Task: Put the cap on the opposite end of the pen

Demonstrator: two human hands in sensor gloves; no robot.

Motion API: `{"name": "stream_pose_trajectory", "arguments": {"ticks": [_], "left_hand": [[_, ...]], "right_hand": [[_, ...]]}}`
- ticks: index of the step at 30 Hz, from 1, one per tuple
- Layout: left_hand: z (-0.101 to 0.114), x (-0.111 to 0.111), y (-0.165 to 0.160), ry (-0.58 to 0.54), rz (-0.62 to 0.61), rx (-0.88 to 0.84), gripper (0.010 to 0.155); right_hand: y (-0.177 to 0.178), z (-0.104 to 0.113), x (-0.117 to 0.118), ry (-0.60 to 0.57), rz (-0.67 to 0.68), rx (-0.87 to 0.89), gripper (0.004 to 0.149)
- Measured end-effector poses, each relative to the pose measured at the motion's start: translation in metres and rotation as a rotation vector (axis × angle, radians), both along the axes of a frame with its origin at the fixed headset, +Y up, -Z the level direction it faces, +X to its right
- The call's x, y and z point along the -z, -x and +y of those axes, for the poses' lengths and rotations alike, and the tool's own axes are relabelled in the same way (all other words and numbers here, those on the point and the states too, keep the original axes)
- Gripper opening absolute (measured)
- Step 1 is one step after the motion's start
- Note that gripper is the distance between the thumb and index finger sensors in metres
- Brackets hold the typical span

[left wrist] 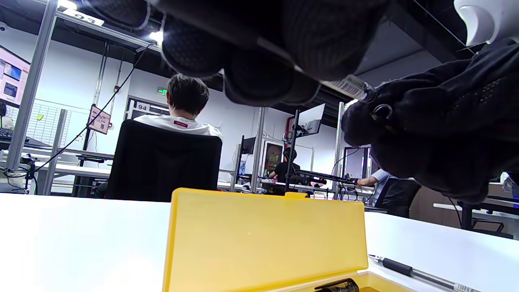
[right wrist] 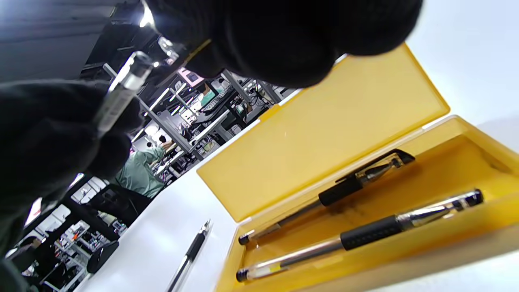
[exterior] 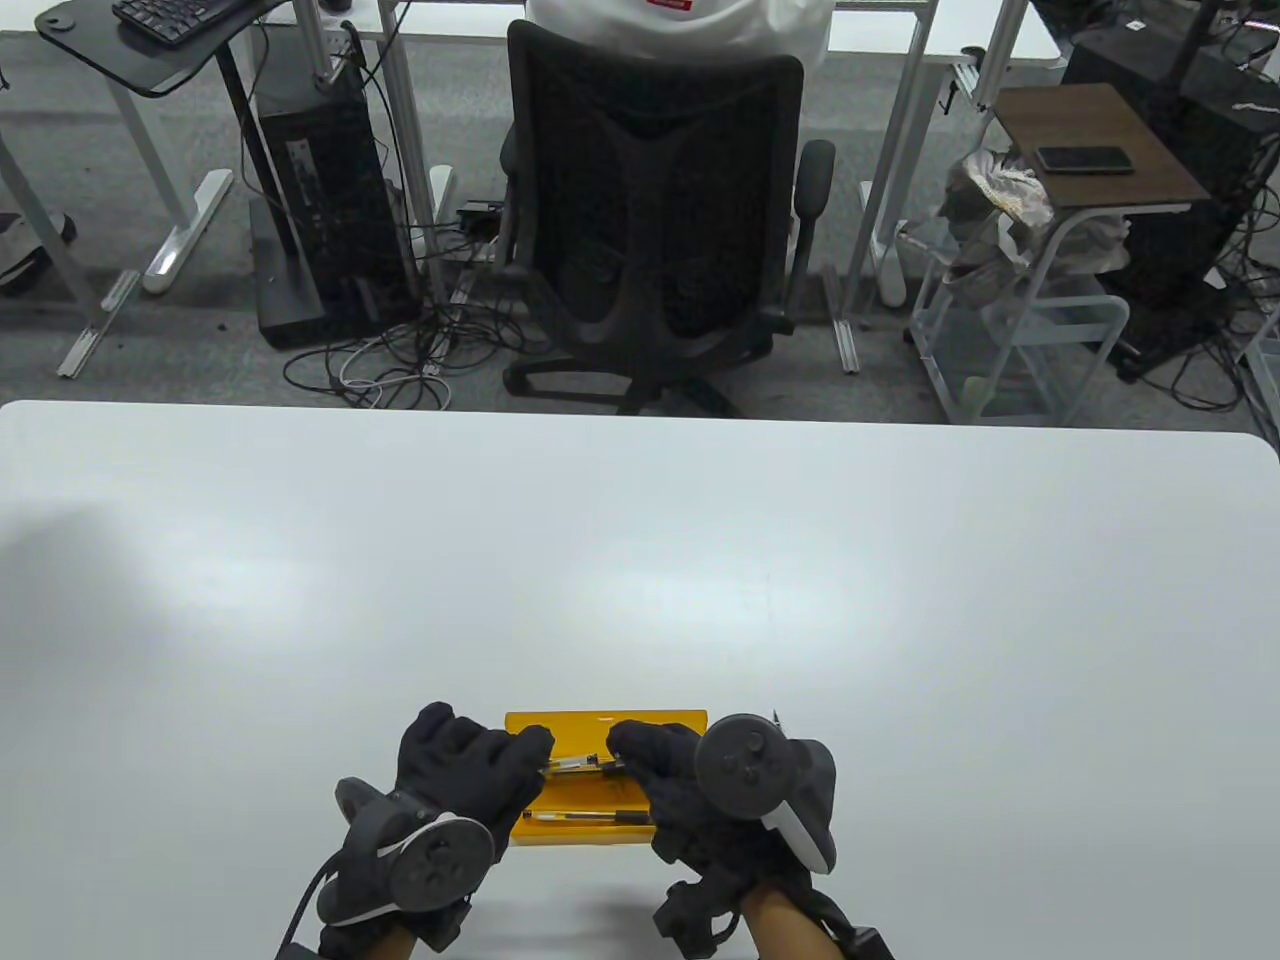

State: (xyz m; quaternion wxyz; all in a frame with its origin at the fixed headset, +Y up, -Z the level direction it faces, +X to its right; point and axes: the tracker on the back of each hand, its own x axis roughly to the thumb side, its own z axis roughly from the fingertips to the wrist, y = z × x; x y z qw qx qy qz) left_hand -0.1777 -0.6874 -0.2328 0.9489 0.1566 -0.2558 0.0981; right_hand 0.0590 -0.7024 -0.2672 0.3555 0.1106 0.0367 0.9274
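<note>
I hold a pen [exterior: 578,766] between my two hands, above the open yellow case [exterior: 600,722] that lies on the white table [exterior: 640,560] near my edge. My left hand [exterior: 465,765] grips one end of the pen; my fingers [left wrist: 259,77] are curled and pressed together around the clear barrel, and in the left wrist view a part with a white label [left wrist: 349,86] sticks out from them toward the other hand. My right hand [exterior: 665,765] meets the pen at its other end. The fingertips [exterior: 625,742] are bunched together there and seem to pinch something small and dark on the pen, but I cannot tell whether it is the cap or only the tip. In the right wrist view the clear barrel [right wrist: 121,91] rises from my left glove toward my right fingers.

Inside the case there are two more pens. One [right wrist: 324,198] lies closer to the raised lid [right wrist: 324,134], the other [right wrist: 365,233] lies closer to the front wall; both have a black grip and lie almost parallel, apart from each other. One more pen [right wrist: 190,253] lies on the table just beside the case, outside of it.

Behind the table stands a black office chair [exterior: 655,220].
</note>
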Motion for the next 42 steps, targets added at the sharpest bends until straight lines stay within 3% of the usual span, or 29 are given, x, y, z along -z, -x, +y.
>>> {"name": "stream_pose_trajectory", "arguments": {"ticks": [11,20,25,35,38,41,42], "left_hand": [[-0.003,-0.005,-0.010,-0.008,-0.041,0.092,0.046],[0.009,-0.008,-0.012,-0.114,-0.061,0.082,0.045],[0.014,-0.011,-0.018,-0.196,-0.044,0.199,0.045],[0.007,-0.011,-0.024,-0.216,-0.074,0.322,0.046],[0.008,-0.009,-0.020,-0.180,-0.051,0.225,0.054],[0.013,-0.008,-0.006,-0.107,0.042,-0.045,0.068],[0.011,-0.006,0.003,-0.024,0.102,-0.199,0.068]], "right_hand": [[0.008,-0.007,-0.001,0.047,0.091,0.005,0.046],[0.017,0.015,-0.012,-0.117,0.095,-0.061,0.048],[0.017,0.013,-0.012,-0.079,0.122,-0.074,0.048],[0.027,0.002,-0.012,0.004,0.145,-0.253,0.047],[0.024,-0.005,-0.008,0.058,0.123,-0.197,0.048],[0.014,-0.004,-0.006,0.005,-0.002,-0.190,0.048],[0.011,-0.003,-0.005,-0.003,-0.019,-0.142,0.048]]}}
